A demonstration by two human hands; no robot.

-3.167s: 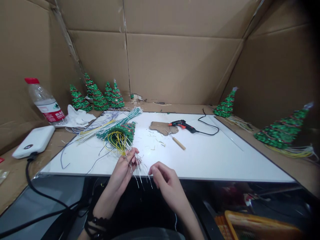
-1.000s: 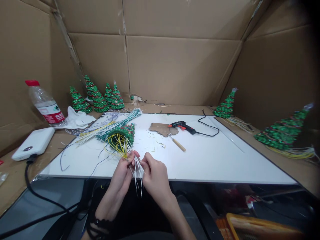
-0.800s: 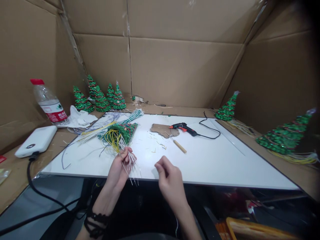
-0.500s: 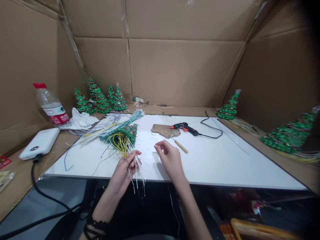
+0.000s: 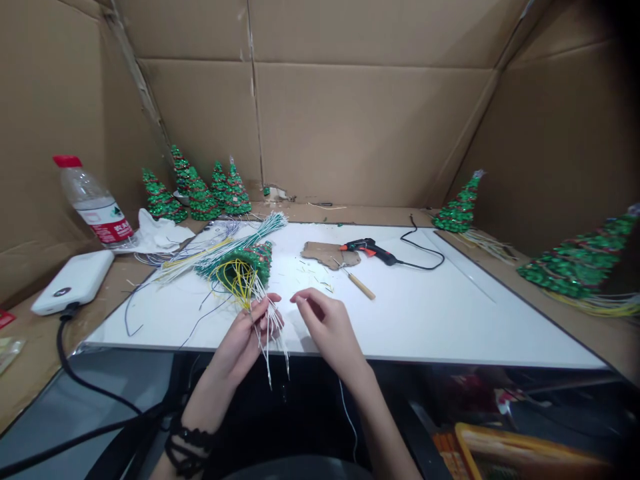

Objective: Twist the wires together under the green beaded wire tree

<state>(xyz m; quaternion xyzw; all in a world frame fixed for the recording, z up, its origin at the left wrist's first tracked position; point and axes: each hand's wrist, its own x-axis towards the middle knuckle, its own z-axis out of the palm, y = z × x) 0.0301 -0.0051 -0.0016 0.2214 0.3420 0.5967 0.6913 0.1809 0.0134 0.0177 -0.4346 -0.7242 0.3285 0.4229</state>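
Observation:
My left hand [image 5: 255, 327] is closed around a bundle of thin wires [image 5: 265, 293], yellow near the tree and white toward their loose ends, which hang past the table's front edge. The wires come out of the hollow base of a green sequined Christmas tree [image 5: 260, 260] lying on its side. To the right of the bundle and apart from it, my right hand [image 5: 327, 320] is held over the white board with thumb and forefinger pinched. Whatever may be between those fingertips is too small to make out. Behind the tree lies a bunch of green and white wires [image 5: 250, 237].
A glue gun [image 5: 370, 250] rests on a cardboard scrap [image 5: 320, 255], near a wooden-handled awl [image 5: 361, 287]. Wire clippings dot the white board [image 5: 425, 327]. A bottle [image 5: 97, 207], a power bank [image 5: 75, 283] and finished trees [image 5: 200, 197] stand left; more trees [image 5: 457, 203] stand right.
My right hand has moved left, closer to the wire bundle, still pinched. My left hand keeps its hold. The whole view has shifted slightly.

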